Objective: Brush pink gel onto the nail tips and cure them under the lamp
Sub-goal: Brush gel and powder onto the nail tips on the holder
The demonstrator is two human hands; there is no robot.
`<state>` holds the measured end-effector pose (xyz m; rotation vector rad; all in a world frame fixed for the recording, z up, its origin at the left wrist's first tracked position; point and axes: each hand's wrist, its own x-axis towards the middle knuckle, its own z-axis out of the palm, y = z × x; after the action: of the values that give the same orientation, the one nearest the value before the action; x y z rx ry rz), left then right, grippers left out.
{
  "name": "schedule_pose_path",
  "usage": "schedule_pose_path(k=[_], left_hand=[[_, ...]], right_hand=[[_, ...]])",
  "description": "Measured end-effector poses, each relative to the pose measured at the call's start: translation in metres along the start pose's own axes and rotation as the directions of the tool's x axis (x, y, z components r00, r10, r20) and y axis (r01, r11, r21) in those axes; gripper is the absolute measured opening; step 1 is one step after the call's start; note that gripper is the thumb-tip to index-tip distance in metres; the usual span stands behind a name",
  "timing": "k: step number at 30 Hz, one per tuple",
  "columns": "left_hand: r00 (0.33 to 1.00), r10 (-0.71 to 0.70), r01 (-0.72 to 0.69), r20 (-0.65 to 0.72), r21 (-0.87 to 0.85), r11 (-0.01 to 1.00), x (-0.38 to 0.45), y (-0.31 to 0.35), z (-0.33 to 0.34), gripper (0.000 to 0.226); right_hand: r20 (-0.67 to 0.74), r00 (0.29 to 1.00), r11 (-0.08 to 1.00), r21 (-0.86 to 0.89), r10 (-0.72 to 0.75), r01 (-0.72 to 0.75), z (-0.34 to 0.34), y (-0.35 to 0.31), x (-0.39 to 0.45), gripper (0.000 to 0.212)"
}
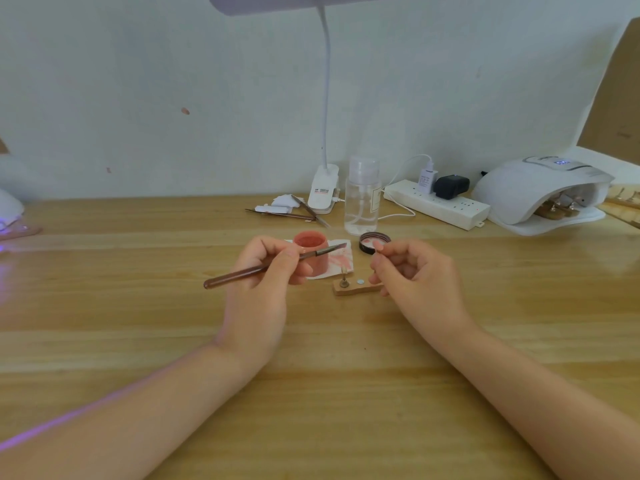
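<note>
Left hand (266,268) gripping brush (273,261) over pink gel pot (311,251), right hand (408,268) pinching small nail tip (378,249) above wooden holder (356,288), curing lamp (540,192) far right on table (329,375)

quick count: two hands, left hand (265,271) and right hand (412,271), one brush (263,268), one pink gel pot (311,249), one loose lid (374,241), one clear bottle (362,199), two curing lamps (540,194) (8,209), one power strip (438,204), one wooden stand (356,288).
</note>
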<state>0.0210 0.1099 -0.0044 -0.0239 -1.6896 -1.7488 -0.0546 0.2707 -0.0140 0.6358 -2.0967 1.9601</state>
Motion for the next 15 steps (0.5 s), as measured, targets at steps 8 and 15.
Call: schedule_pose_path(k=[8,15], left_hand=[[0.998,-0.006,0.009,-0.061,0.04,0.999,-0.0002,-0.0016,0.0048,0.021],[0.999,0.009,-0.007,-0.039,0.055,0.998,-0.003,0.0027,0.0079,0.02]], right_hand=[[0.069,0.986,0.95,-0.266,-0.15,0.163,0.0035,-0.0012,0.0009,0.011],[0.047,0.999,0.788,-0.614,-0.016,0.041,0.0026,0.003,0.0049,0.014]])
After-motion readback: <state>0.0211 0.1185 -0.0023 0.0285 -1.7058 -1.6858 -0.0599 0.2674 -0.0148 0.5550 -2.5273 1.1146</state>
